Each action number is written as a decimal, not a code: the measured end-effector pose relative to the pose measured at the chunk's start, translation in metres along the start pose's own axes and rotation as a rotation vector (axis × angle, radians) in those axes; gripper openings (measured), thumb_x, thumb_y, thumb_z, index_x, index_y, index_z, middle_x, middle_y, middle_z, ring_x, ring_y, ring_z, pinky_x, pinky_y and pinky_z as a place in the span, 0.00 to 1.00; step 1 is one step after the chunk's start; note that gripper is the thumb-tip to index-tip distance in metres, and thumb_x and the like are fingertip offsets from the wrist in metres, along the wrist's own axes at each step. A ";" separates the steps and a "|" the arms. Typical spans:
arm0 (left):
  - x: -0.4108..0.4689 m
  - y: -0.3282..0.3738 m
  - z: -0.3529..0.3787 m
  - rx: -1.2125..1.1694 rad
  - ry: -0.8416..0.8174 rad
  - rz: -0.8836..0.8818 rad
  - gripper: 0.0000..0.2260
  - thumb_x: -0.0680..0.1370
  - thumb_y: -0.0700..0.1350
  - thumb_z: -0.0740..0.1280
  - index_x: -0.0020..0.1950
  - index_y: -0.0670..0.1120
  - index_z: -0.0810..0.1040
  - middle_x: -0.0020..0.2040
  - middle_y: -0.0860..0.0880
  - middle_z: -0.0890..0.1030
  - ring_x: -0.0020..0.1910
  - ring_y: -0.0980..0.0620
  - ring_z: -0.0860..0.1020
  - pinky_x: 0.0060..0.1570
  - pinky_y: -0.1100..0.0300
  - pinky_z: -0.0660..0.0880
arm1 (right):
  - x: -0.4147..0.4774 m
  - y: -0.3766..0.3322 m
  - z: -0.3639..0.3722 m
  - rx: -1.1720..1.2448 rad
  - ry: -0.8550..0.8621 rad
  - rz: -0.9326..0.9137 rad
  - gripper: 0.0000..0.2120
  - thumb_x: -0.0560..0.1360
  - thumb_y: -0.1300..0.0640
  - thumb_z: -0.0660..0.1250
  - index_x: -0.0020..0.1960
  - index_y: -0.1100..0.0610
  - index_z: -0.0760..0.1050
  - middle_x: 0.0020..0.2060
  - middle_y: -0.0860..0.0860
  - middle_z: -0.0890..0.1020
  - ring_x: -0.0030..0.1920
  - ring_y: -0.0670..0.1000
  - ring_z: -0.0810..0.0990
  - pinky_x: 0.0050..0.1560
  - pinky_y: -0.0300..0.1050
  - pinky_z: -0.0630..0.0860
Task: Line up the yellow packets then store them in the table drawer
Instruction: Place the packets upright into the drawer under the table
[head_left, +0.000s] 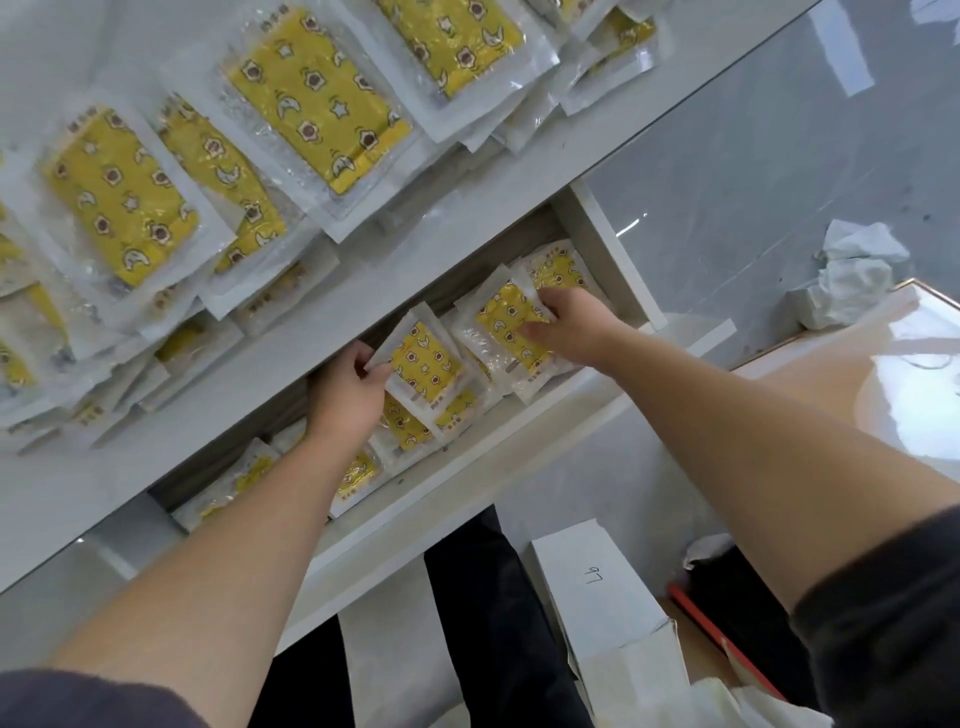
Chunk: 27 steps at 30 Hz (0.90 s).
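Drawer (615, 254) is seen pulled open under the table (72, 499) edge, w/ yellow packets (410, 428) lying loose inside. One packet (427, 370) is pinched at its corner btwn thumb & fingers of L hand (347, 397) and is tilted up over the others. A second packet (506, 325), nr the drawer's right end, is gripped by R hand (569, 328), fingers bent round its edge. More packets (311, 106) are spread in overlapping rows on the tabletop. White box (597, 587) is seen on the floor below.
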<state>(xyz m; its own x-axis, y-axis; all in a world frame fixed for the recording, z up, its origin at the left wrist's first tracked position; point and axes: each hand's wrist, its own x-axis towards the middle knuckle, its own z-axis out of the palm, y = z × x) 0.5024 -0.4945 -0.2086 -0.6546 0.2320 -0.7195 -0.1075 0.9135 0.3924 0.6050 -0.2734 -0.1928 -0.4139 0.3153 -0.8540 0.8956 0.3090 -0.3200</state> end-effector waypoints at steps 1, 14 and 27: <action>0.000 -0.001 -0.002 -0.008 -0.010 -0.009 0.06 0.80 0.47 0.65 0.49 0.44 0.74 0.43 0.48 0.75 0.36 0.54 0.71 0.33 0.61 0.66 | 0.003 -0.001 0.005 -0.025 0.010 -0.007 0.06 0.78 0.53 0.66 0.53 0.53 0.72 0.45 0.47 0.76 0.49 0.51 0.76 0.51 0.45 0.71; -0.003 -0.006 -0.015 -0.103 -0.097 -0.112 0.06 0.79 0.49 0.65 0.53 0.48 0.75 0.50 0.48 0.79 0.50 0.47 0.78 0.48 0.56 0.72 | 0.006 0.000 0.015 -0.138 0.089 0.086 0.11 0.75 0.58 0.71 0.55 0.62 0.77 0.46 0.56 0.80 0.43 0.52 0.76 0.43 0.42 0.75; 0.011 -0.009 -0.016 -0.208 -0.253 -0.203 0.21 0.81 0.49 0.63 0.72 0.44 0.66 0.47 0.47 0.76 0.45 0.47 0.75 0.55 0.52 0.72 | 0.002 0.012 -0.010 -0.123 0.359 0.190 0.15 0.76 0.65 0.59 0.62 0.56 0.71 0.51 0.54 0.76 0.47 0.54 0.76 0.43 0.47 0.76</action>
<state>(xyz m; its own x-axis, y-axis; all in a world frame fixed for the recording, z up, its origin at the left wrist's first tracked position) 0.4841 -0.5053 -0.2106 -0.4023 0.1524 -0.9028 -0.3821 0.8681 0.3168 0.6132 -0.2603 -0.1942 -0.2929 0.6627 -0.6892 0.9445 0.3127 -0.1007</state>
